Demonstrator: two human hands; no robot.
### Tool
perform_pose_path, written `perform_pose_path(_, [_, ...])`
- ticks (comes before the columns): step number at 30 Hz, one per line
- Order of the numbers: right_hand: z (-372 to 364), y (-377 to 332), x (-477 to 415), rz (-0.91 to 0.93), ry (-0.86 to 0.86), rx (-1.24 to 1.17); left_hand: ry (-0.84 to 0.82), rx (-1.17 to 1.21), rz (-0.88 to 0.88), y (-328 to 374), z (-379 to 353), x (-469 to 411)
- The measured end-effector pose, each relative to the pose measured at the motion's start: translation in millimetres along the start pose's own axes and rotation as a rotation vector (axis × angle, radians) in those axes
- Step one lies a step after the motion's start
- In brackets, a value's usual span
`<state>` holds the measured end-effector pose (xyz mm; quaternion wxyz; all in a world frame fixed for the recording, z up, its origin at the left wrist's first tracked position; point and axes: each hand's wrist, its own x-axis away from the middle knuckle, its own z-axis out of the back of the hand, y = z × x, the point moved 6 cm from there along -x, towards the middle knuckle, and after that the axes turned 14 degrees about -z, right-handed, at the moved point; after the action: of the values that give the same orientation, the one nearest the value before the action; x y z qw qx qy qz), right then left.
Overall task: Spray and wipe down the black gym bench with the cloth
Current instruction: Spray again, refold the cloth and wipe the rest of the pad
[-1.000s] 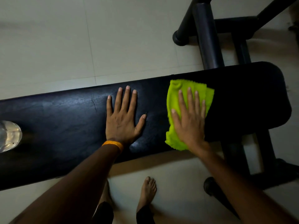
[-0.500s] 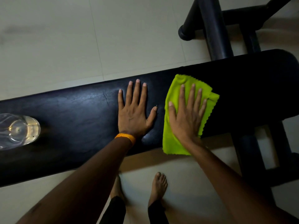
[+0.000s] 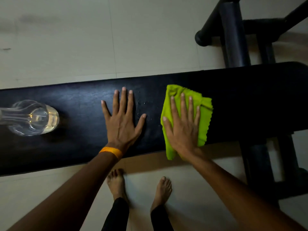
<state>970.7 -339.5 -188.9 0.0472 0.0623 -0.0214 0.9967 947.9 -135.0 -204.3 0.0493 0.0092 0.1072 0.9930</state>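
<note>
The right hand has drawn the green cloth back along the black bench toward the middle since a second ago, so the wipe looks to be working inward from the far-right end. Its heel sits at the near edge, where the cloth's corner hangs over; fingers lie spread and flat, pressing rather than gripping. The left hand stays splayed flat, empty, bracing mid-bench. Droplets glint between the hands. The clear bottle stands toward the left end.
</note>
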Motion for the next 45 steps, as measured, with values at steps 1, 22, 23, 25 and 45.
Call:
perform_pose_path(1, [0.3,0.3,1.8,0.073,-0.023,0.015,-0.015,-0.016,-0.011,-1.1,-1.2,1.7])
perform_pose_path(22, [10.9,-22.5,-84.7,-0.059,0.061,-0.035,-0.026,-0.002,-0.025,3.1,-3.1,0.5])
perform_pose_path(23, [7.0,-32.9,-65.5,-0.076,0.056,-0.039,-0.025,0.001,-0.023,3.2,-3.1,1.2])
perform_pose_path(25, [0.5,-52.8,-27.8,0.068,0.018,0.006,-0.025,0.010,-0.022,3.2,-3.0,1.4])
perform_pose_path(45, [12.1,87.3,-89.9,-0.025,0.033,-0.083,-0.020,-0.024,-0.016,3.0,-2.1,2.0])
